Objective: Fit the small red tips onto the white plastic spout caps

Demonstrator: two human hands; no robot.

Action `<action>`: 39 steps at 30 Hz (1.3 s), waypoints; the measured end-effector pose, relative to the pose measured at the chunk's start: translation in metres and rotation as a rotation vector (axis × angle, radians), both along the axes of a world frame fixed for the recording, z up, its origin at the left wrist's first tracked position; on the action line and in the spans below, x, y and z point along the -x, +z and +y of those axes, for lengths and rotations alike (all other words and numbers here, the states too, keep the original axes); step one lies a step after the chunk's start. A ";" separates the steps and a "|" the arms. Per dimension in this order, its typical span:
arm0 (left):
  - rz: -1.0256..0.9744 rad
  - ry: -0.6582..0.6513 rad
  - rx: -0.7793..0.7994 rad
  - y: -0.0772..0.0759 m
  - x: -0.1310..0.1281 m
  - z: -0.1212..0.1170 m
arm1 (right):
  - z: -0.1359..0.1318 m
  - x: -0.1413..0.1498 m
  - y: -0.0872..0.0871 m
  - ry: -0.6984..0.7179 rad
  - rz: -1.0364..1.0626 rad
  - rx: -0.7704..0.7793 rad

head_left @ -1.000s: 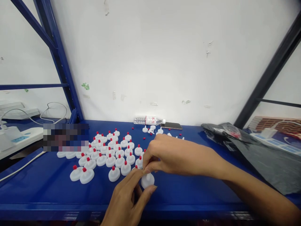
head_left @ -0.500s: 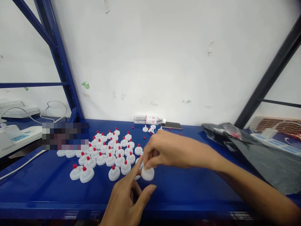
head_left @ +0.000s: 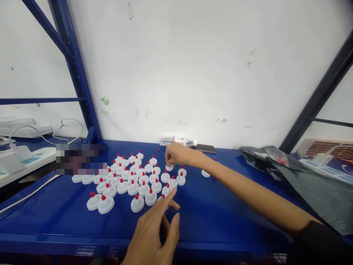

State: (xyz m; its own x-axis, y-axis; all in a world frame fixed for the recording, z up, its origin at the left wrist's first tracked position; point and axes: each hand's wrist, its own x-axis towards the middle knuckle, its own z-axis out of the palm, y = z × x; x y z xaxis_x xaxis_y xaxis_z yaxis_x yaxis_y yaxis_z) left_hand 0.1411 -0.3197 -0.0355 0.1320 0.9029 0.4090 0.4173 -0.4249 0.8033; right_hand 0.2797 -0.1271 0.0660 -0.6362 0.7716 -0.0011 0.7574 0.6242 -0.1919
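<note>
My right hand [head_left: 176, 154] is stretched out toward the back of the table. Its closed fingers grip the top of a white round cap [head_left: 169, 168], whose base shows just under the fingertips; the hand hides the cap's upper part. My left hand [head_left: 154, 228] hovers at the front with fingers and thumb apart and nothing between them. Just beyond its fingertips stand several white caps with red tips [head_left: 150, 198], upright in a loose cluster that spreads to the left. Another white cap [head_left: 205, 173] sits farther right, partly behind my right forearm.
A clear plastic bottle [head_left: 167, 141] lies against the wall beside a dark phone [head_left: 205, 148]. Black plastic bags [head_left: 300, 187] cover the right side of the blue table [head_left: 220, 221]. At the left are a white power strip [head_left: 41, 158] and cables.
My right hand has moved away from my left, toward the back, carrying the white cap. My left hand stays near the front, its fingers apart. The view has shifted slightly.
</note>
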 end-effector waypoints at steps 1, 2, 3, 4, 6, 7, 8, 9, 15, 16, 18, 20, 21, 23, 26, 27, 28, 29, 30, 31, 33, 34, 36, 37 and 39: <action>0.016 -0.017 -0.006 0.000 0.001 0.001 | -0.001 0.003 -0.002 0.000 -0.010 0.005; 0.034 -0.035 -0.009 0.000 0.002 0.001 | -0.003 0.004 -0.002 -0.002 -0.020 0.007; 0.050 -0.048 -0.010 0.000 0.004 0.001 | -0.005 0.005 -0.001 -0.006 -0.030 0.009; 0.064 -0.057 -0.008 0.000 0.005 0.002 | -0.005 0.005 0.001 -0.006 -0.039 0.012; 0.078 -0.063 -0.006 0.000 0.006 0.002 | -0.004 0.002 0.007 0.003 -0.031 0.011; 0.081 -0.060 -0.005 0.000 0.006 0.002 | -0.002 0.000 0.011 -0.007 -0.013 -0.010; 0.084 -0.061 -0.006 0.000 0.006 0.003 | 0.002 -0.002 0.014 -0.036 0.008 -0.050; 0.090 -0.064 -0.007 0.000 0.006 0.003 | 0.007 -0.005 0.016 -0.082 0.027 -0.103; 0.093 -0.056 -0.034 -0.001 0.006 0.003 | 0.044 -0.011 -0.002 -0.335 -0.022 -0.250; 0.085 -0.054 -0.034 0.000 0.005 0.003 | 0.048 -0.011 -0.008 -0.343 -0.028 -0.243; 0.060 -0.048 -0.026 0.000 0.004 0.002 | 0.055 -0.010 -0.015 -0.338 -0.021 -0.230; 0.037 -0.050 -0.011 0.001 0.004 0.002 | 0.054 -0.012 -0.012 -0.308 0.008 -0.225; 0.030 -0.058 -0.004 0.001 0.004 0.002 | 0.051 -0.014 -0.007 -0.288 0.028 -0.226; 0.023 -0.086 0.016 0.002 0.005 0.003 | 0.035 -0.020 0.010 -0.238 0.067 -0.222; -0.028 -0.105 0.096 0.004 0.006 0.003 | -0.009 -0.030 0.043 -0.089 0.137 -0.149; -0.060 -0.102 0.128 0.004 0.006 0.003 | -0.028 -0.032 0.052 0.037 0.200 -0.060; -0.094 -0.101 0.154 0.004 0.006 0.003 | -0.047 -0.034 0.060 0.128 0.226 0.018; -0.123 -0.103 0.173 0.005 0.006 0.003 | -0.066 -0.034 0.065 0.177 0.226 0.076; -0.142 -0.110 0.185 0.005 0.006 0.003 | -0.083 -0.034 0.068 0.214 0.225 0.108; -0.153 -0.118 0.190 0.005 0.006 0.003 | -0.098 -0.032 0.069 0.261 0.216 0.126; -0.158 -0.136 0.201 0.006 0.005 0.004 | -0.120 -0.028 0.067 0.327 0.191 0.122; -0.163 -0.141 0.211 0.006 0.005 0.005 | -0.127 -0.026 0.065 0.345 0.178 0.121; -0.181 -0.145 0.244 0.007 0.005 0.007 | -0.132 -0.022 0.064 0.356 0.167 0.152; -0.191 -0.145 0.262 0.007 0.005 0.007 | -0.132 -0.022 0.064 0.360 0.170 0.188; -0.189 -0.136 0.278 0.007 0.005 0.007 | -0.124 -0.023 0.066 0.368 0.199 0.269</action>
